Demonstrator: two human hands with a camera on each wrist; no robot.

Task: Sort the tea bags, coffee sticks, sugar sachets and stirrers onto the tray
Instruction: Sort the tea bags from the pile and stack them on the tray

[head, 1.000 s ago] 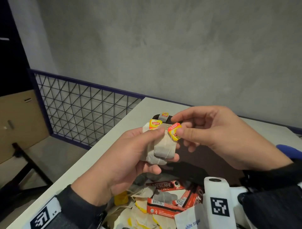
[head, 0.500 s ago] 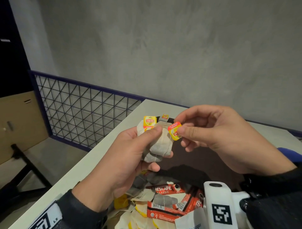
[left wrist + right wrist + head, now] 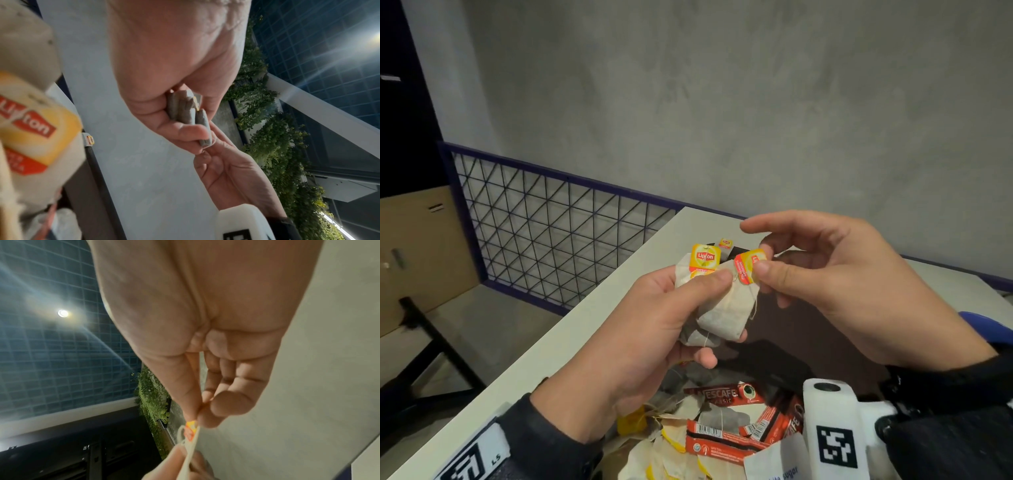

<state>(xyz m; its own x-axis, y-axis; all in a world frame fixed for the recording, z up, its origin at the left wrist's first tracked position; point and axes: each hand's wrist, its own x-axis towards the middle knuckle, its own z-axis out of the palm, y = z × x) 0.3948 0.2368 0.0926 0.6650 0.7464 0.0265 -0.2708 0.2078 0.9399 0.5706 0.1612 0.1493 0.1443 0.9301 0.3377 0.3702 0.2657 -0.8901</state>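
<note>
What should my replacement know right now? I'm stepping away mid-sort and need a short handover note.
Left hand: grips a small bunch of tea bags, held up above the table.
Right hand: pinches the yellow paper tag of the front bag in that bunch.
Pile near the person: mixed tea bags, red coffee sticks and a white sugar sachet, unsorted.
Dark tray beyond the hands: one tea bag seems to lie at its far edge.
Done: little, as far as shows. No stirrers in view.
Left: lay down the held bags, then sort the pile.
</note>
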